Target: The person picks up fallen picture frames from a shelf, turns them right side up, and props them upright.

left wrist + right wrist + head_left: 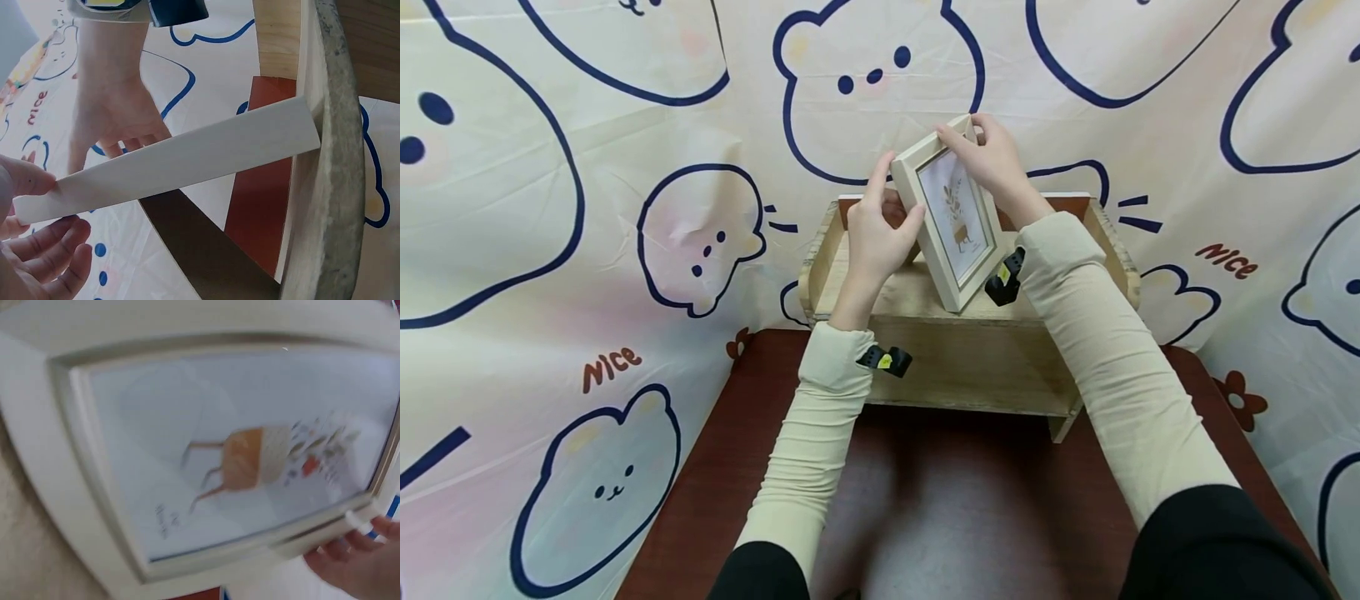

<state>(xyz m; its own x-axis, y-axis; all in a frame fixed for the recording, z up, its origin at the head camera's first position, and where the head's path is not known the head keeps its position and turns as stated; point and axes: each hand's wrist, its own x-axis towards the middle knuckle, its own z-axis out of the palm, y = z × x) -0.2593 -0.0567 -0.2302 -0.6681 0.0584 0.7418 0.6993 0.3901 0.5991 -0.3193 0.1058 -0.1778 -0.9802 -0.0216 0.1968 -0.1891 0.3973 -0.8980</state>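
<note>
A cream picture frame [951, 218] with a drawing of leaves and flowers in an orange pot on legs stands tilted on the wooden shelf [970, 367]. My left hand [883, 229] grips its upper left side between thumb and fingers. At the upper right corner, my right hand [992, 162] pinches the border, thumb in front. Edge-on in the left wrist view, the frame's pale side [187, 162] meets the shelf, and a brown back stand [200, 244] juts out behind. The right wrist view shows the print [244, 456] close up, slightly blurred.
Raised side panels [1116, 250] flank the shelf's top, with a reddish-brown strip along its back. It stands on a dark red table [700, 500]. Patterned cloth [700, 233] with bear drawings hangs behind and at both sides.
</note>
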